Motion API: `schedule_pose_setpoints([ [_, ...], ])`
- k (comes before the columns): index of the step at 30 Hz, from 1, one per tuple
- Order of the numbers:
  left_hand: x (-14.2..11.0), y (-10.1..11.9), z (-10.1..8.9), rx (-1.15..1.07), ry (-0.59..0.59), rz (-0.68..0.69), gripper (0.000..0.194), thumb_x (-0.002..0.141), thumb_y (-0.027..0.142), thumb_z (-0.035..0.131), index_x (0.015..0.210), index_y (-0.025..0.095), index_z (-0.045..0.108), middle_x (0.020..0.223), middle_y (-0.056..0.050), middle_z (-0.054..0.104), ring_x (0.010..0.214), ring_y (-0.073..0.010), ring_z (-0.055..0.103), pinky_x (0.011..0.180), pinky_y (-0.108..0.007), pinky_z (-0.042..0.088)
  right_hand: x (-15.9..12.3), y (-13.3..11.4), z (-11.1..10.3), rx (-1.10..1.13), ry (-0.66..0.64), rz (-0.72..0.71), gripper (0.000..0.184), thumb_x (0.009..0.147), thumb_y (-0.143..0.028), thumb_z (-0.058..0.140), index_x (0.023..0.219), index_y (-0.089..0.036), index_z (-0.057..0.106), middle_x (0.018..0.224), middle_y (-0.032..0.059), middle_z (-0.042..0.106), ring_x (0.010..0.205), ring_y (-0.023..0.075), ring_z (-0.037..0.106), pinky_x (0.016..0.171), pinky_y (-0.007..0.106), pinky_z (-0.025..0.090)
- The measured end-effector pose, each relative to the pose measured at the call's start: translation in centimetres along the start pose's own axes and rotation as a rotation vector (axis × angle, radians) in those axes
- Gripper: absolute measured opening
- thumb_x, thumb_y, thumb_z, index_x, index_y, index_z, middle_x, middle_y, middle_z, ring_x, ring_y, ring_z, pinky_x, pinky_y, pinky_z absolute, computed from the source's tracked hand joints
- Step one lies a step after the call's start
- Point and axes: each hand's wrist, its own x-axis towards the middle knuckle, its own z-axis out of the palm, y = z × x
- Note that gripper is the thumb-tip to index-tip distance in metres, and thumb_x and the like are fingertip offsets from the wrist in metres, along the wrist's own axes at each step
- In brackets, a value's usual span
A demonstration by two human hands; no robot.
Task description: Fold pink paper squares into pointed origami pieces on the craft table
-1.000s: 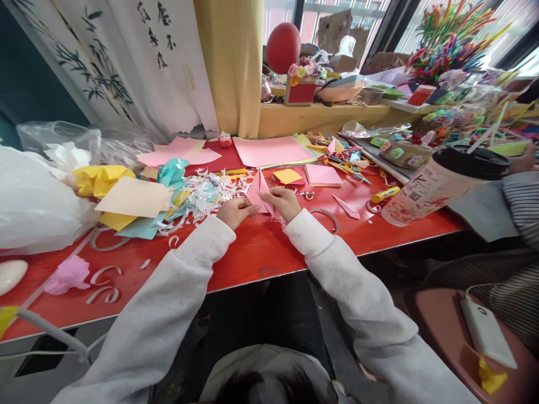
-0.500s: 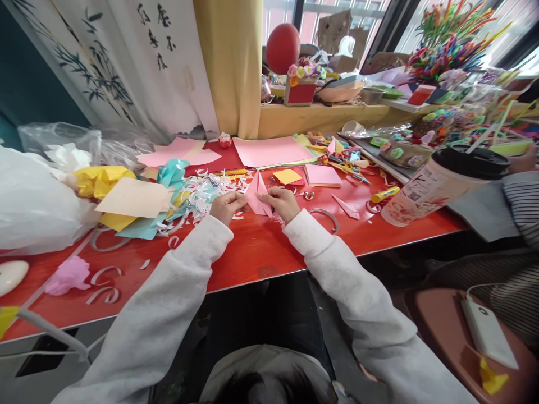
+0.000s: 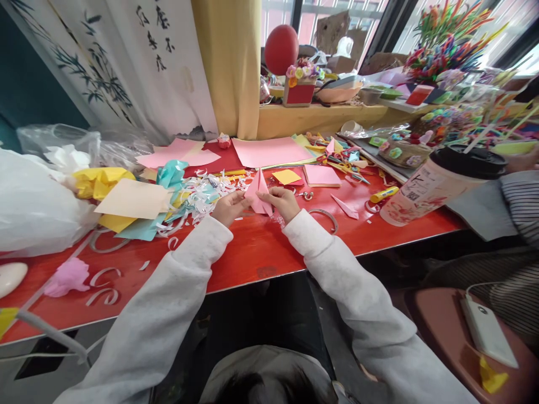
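A folded pink paper piece (image 3: 257, 193) with a pointed top stands between my two hands over the red table (image 3: 252, 252). My left hand (image 3: 227, 206) pinches its left edge with curled fingers. My right hand (image 3: 283, 202) pinches its right side, fingers closed on the paper. Both arms are in grey-white sleeves.
Paper scraps (image 3: 202, 193) and coloured sheets (image 3: 132, 199) lie to the left, a pink pad (image 3: 322, 175) and yellow square (image 3: 286, 176) behind. A large lidded cup (image 3: 438, 182) and a glue stick (image 3: 385, 194) sit right. Another person's striped sleeve (image 3: 520, 202) is at the far right.
My left hand slid slightly left and up along the pink paper's edge; the paper stays upright between both hands.
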Motion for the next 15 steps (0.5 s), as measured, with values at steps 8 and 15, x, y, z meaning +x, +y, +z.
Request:
schedule_pose_setpoints([
  [8, 0.1, 0.3, -0.7, -0.017, 0.103, 0.001, 0.026, 0.054, 0.03, 0.07, 0.055, 0.011, 0.052, 0.05, 0.0, 0.057, 0.047, -0.0122, 0.057, 0.061, -0.033, 0.053, 0.1, 0.0, -0.5, -0.048, 0.058, -0.108, 0.038, 0.077, -0.048, 0.04, 0.1, -0.021, 0.051, 0.079, 0.0022, 0.052, 0.06, 0.0093, 0.048, 0.053, 0.023, 0.041],
  [15, 0.4, 0.8, -1.7, -0.06, 0.073, 0.013, 0.024, 0.059, 0.027, 0.065, 0.075, 0.012, 0.056, 0.063, 0.001, 0.058, 0.056, -0.0107, 0.058, 0.062, -0.031, 0.052, -0.3, 0.1, -0.7, -0.519, -0.038, -0.594, 0.021, 0.081, -0.022, 0.042, 0.09, -0.024, 0.06, 0.097, 0.0059, 0.046, 0.092, 0.0151, 0.048, 0.078, 0.031, 0.044],
])
